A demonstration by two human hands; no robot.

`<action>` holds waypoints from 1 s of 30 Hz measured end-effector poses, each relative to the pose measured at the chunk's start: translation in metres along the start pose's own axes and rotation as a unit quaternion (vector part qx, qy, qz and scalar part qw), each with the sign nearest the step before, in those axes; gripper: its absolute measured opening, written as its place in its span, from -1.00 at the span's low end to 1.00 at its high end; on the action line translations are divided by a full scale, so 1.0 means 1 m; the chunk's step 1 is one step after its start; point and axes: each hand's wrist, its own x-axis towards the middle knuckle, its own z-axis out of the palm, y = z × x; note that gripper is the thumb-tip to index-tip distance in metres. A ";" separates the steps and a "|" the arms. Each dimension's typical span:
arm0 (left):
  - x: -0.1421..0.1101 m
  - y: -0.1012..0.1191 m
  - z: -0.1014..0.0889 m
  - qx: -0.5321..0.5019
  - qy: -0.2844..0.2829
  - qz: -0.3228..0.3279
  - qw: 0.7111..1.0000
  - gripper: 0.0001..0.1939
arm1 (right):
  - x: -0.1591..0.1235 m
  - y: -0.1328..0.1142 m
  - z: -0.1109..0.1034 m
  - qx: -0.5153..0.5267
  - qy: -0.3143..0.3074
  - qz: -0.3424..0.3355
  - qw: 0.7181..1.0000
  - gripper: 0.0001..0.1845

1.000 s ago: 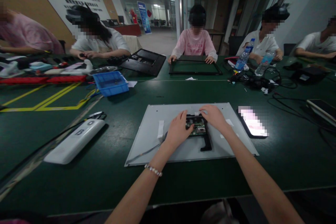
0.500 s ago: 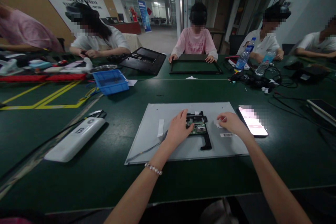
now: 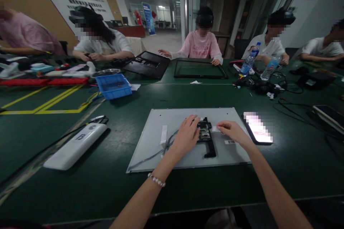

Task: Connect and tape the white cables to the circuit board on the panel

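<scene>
In front of me lies a flat grey display panel [image 3: 146, 143] on the green table. On its middle sits a small green circuit board [image 3: 205, 133] in a black plastic bracket [image 3: 211, 150]. My left hand [image 3: 185, 134], wearing a beaded bracelet, lies flat with fingers stretched over the board's left part, hiding it. To the right of the bracket, my right hand [image 3: 228, 130] pinches a small white piece of tape [image 3: 215, 128], mostly covered by the fingertips. Grey cables [image 3: 168, 141] run out left of my left hand, near a white tape strip [image 3: 163, 135] on the panel.
A lit phone [image 3: 257, 128] lies right of the panel, and a white power bank [image 3: 76, 146] with a cable lies left. Farther off are a blue basket [image 3: 114, 87], a black frame [image 3: 200, 76], a black cover [image 3: 147, 65] and bottles [image 3: 249, 59]. Several people sit around the table.
My right hand has moved left with the tape, closer to the bracket. My left hand has shifted right over the board, uncovering more cable. The person opposite has lifted one hand off the black frame.
</scene>
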 end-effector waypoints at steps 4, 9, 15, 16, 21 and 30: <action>0.000 0.020 -0.004 0.003 -0.051 0.081 0.995 -0.65 | -0.004 -0.010 0.008 -0.005 -0.036 -0.029 0.999 -0.79; -0.001 0.027 0.000 0.028 -0.076 0.114 0.990 -0.71 | -0.003 -0.006 0.017 -0.028 -0.009 -0.027 0.999 -0.79; 0.001 0.023 0.007 0.038 -0.089 0.110 0.989 -0.73 | -0.004 -0.006 0.021 -0.061 0.007 -0.043 0.997 -0.82; 0.001 0.023 0.007 0.038 -0.089 0.109 0.989 -0.72 | -0.005 -0.007 0.020 -0.070 0.008 -0.045 0.996 -0.82; 0.001 0.028 0.004 0.037 -0.081 0.113 0.990 -0.70 | -0.008 -0.012 0.015 -0.097 0.025 -0.062 0.993 -0.86; 0.005 -0.015 -0.044 -0.016 0.021 -0.017 1.000 -0.68 | -0.007 -0.014 0.005 -0.073 0.056 -0.052 0.994 -0.81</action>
